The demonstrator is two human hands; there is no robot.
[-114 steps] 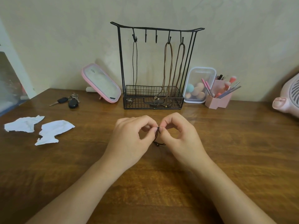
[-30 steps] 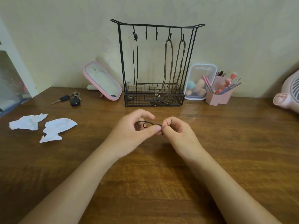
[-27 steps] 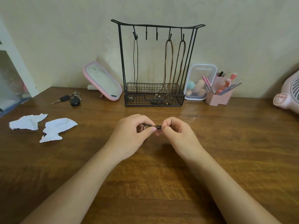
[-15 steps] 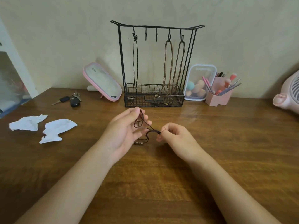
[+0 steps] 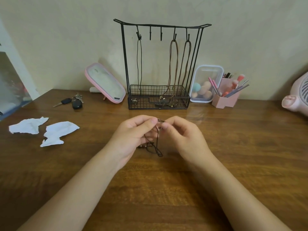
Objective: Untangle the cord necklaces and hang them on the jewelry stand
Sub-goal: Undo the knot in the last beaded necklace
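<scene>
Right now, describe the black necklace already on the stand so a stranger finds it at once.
Against the wall stands a black wire jewelry stand with five hooks. The black cord necklace hangs from its leftmost hook into the mesh basket. Its neighbours, two brown necklaces, hang at the right end.

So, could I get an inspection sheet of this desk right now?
Surface: brown wooden table.
Job's things: black wire jewelry stand at the back; one black cord and two brown cords hang on it, two hooks free.
Clutter: torn paper, keys, pink mirror, sponge box, brush holder.
Grippers: left hand and right hand both pinch a dark cord necklace with their fingers.
Cables: nothing seen.
Surroundings: plain wall; pink fan at the right edge.
</scene>
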